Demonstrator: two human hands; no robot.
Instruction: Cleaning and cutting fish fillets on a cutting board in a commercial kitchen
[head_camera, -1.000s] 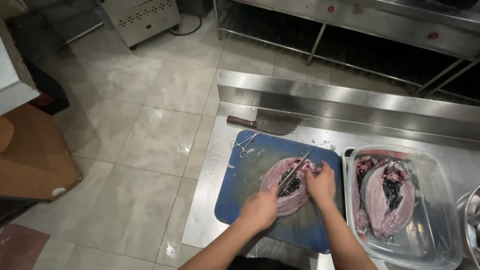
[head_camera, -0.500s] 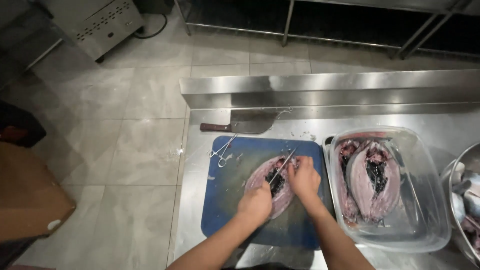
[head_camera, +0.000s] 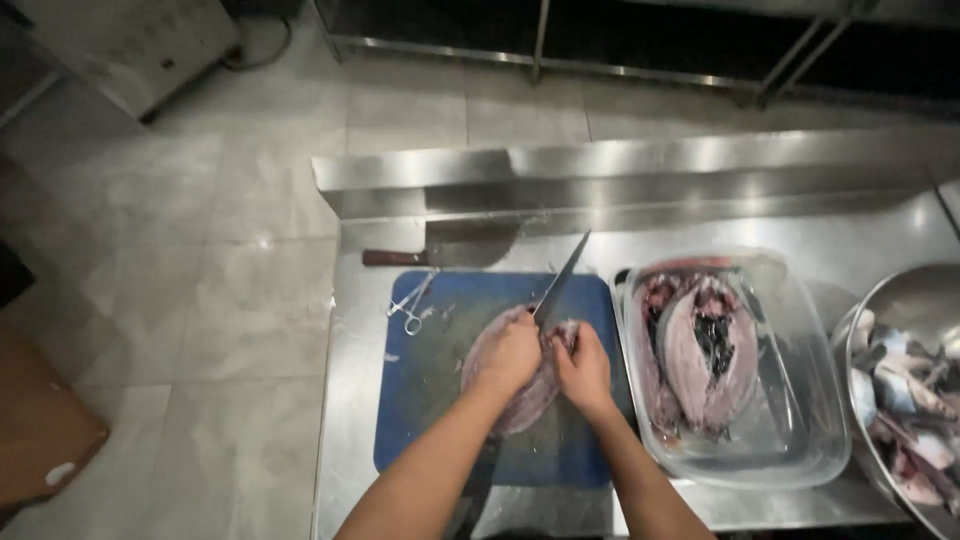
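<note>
Left hand (head_camera: 510, 352) lay pressed flat over fish (head_camera: 520, 385) on blue cutting board (head_camera: 440, 410), fingers curled, pinning it. Right hand (head_camera: 583, 368) gripped knife (head_camera: 560, 280). Half second earlier blade lay low across fish; now tip stood raised, angled up toward back rail, so stroke looked finished or being reset. Hands sat closer together than before. Scissors (head_camera: 410, 305) stayed on board's far left corner. Cleaver (head_camera: 440, 253) rested on worktop (head_camera: 350, 400) behind. Clear tray (head_camera: 800, 430) held opened fish; metal bowl (head_camera: 905, 300) held scraps.
</note>
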